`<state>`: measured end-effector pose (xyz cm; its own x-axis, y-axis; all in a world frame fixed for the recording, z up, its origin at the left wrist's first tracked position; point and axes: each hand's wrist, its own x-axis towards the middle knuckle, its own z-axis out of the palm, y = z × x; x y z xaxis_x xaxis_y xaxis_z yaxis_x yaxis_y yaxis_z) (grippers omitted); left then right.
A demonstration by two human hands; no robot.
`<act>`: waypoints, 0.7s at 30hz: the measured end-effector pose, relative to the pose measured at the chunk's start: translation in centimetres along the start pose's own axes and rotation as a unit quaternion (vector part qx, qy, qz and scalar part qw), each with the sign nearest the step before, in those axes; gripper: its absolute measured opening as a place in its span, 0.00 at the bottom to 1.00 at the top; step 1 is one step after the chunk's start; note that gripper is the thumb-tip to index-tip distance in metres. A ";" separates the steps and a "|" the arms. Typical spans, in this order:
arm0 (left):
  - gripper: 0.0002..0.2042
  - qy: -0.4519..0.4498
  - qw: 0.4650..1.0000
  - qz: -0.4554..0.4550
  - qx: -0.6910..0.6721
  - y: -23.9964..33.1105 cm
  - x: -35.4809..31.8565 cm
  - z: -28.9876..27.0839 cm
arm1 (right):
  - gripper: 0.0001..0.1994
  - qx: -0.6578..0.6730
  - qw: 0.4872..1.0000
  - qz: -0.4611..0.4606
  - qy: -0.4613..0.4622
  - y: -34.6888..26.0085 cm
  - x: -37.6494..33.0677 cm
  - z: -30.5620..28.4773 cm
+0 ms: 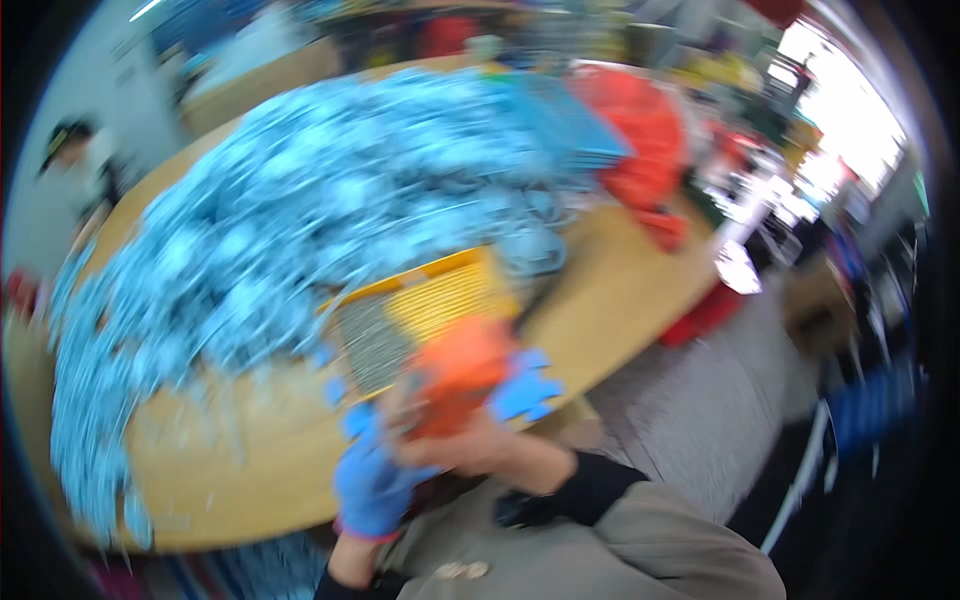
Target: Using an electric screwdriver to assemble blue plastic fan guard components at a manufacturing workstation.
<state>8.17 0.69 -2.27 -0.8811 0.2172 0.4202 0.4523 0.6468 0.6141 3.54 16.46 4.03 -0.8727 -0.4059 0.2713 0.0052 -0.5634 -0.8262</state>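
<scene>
My bare right hand (465,445) is closed around an orange object (465,370), too blurred for me to tell its kind. Close beside it is my left hand (372,485) in a blue glove, its fingers smeared by motion and partly hidden. Just beyond my hands lies a yellow tray (435,268). Its left part holds thin grey pieces (375,340) packed side by side, and its right part shows yellow ridges. Blue mat pieces (525,388) with jigsaw edges stick out from under the tray.
A large heap of light blue stringy parts (300,210) covers much of the wooden table (220,470) and hangs over its left edge. Blue stacked trays (575,125) and a red-orange bag (640,130) are at the far right. Another person (80,170) stands at the left.
</scene>
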 end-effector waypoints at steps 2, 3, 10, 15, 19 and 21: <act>0.14 0.022 0.999 0.037 -0.018 -0.2 0.5 0.2 | 0.21 -0.021 0.995 -0.100 -0.013 0.8 0.6 -0.7; 0.16 0.013 0.998 0.048 -0.027 -0.9 0.6 -0.1 | 0.24 -0.054 0.996 -0.068 -0.023 0.0 1.0 -0.9; 0.26 0.073 0.987 -0.002 0.142 -4.8 6.2 -7.3 | 0.23 0.003 0.995 -0.101 0.000 -0.7 3.0 -1.3; 0.36 -0.046 0.921 -0.076 0.380 -11.5 14.1 -9.4 | 0.24 -0.010 0.995 -0.096 0.016 -1.0 2.5 -1.5; 0.37 -0.194 0.856 -0.119 0.463 -11.3 16.5 -9.0 | 0.24 -0.032 0.994 -0.100 0.025 -1.2 1.8 -1.9; 0.33 -0.144 0.846 -0.096 0.504 -13.3 15.1 -7.7 | 0.24 -0.047 0.993 -0.102 0.021 -1.2 1.8 -1.5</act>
<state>-10.08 -10.28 1.06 -0.9877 0.1126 0.1081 0.0770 0.9539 -0.2901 1.22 17.49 4.78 -0.8702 -0.2586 0.4194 -0.2184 -0.5605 -0.7988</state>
